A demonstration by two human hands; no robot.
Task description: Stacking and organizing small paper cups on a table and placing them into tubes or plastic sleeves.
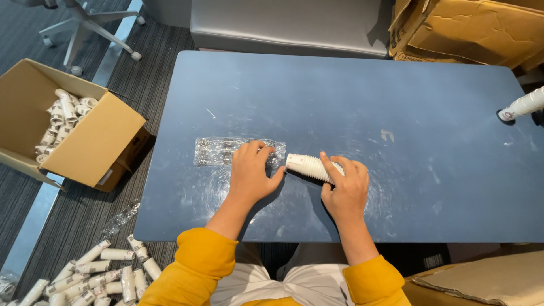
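Observation:
A short stack of white paper cups (306,165) lies on its side on the dark blue table (351,96). My right hand (344,190) grips the stack's right end. My left hand (250,170) presses flat on a clear plastic sleeve (215,151), which lies flat to the left of the cups. The sleeve's open end meets the stack's left end under my left fingers. My sleeves are yellow.
An open cardboard box (96,141) with wrapped cup stacks (62,116) stands on the floor at left. More wrapped stacks (96,272) lie on the carpet below it. Another cup stack (524,105) sits at the table's right edge. Cardboard boxes (470,28) stand behind.

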